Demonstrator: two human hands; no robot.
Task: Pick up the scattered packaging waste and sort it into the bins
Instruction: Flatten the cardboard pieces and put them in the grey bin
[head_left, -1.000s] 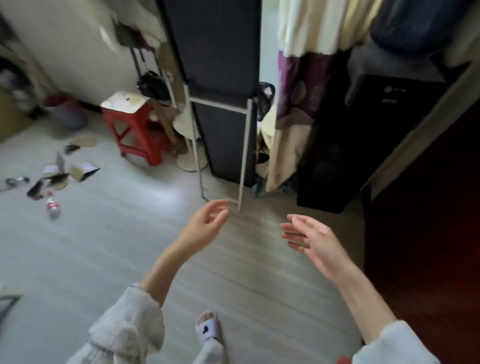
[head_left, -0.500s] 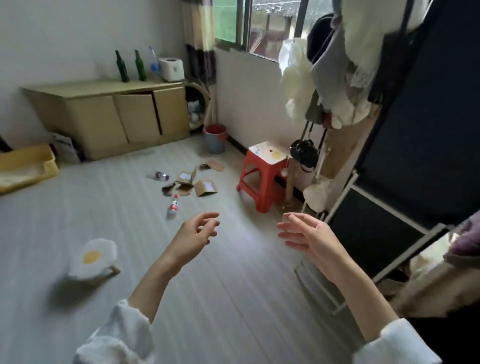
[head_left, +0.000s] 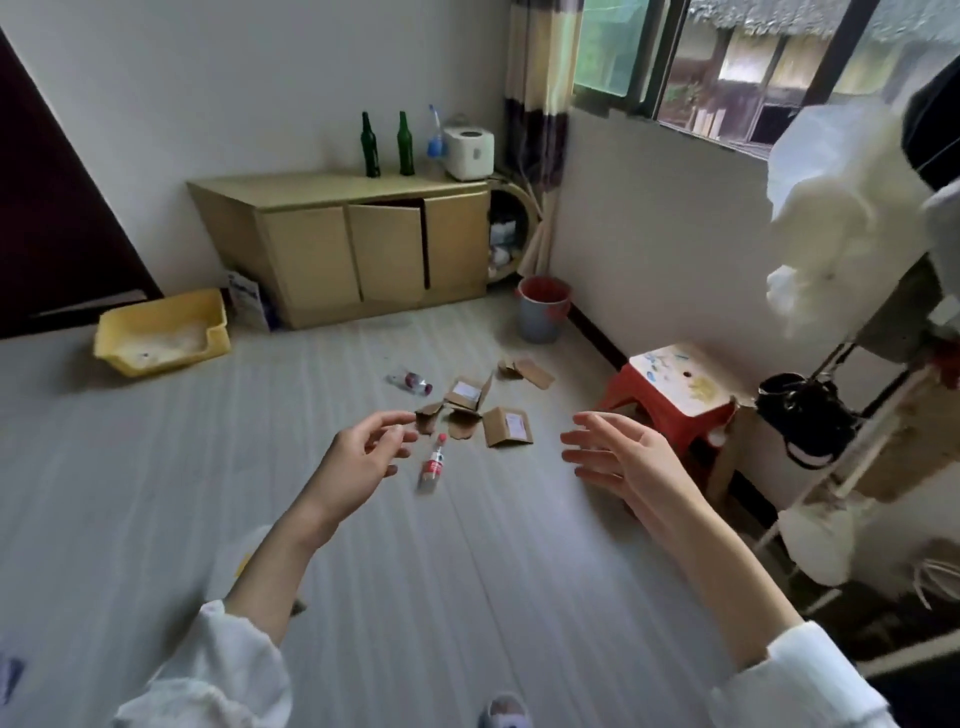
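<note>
**Both hands raised and empty, the waste lying beyond them**

We hold our left hand (head_left: 363, 462) out over the floor (head_left: 156, 493) with its fingers loosely curled and nothing between them; our right hand (head_left: 628, 467) is raised beside it, palm turned inward, fingers spread and relaxed, also holding nothing; the two hands are apart, and the scattered waste shows in the gap between them and past their fingertips.

Just beyond and to the right of our left fingertips lies a plastic bottle with a red label (head_left: 434, 465), on its side, cap pointing away from us; past it sits a cluster of torn cardboard pieces (head_left: 452, 423); among them an opened small box (head_left: 469, 393) stands tilted, and a flat box with a white label (head_left: 508, 427) lies nearer our right hand; further off, a second bottle (head_left: 410, 381) lies on its side beyond our left hand, and another cardboard scrap (head_left: 527, 370) lies farthest, towards a grey bucket with a red rim (head_left: 543, 310); neither hand touches any of it.

Far off beyond our left hand a yellow tray (head_left: 161, 332) rests on the floor near a low wooden cabinet (head_left: 358, 244); a red stool (head_left: 675, 395) stands just beyond our right hand.
</note>
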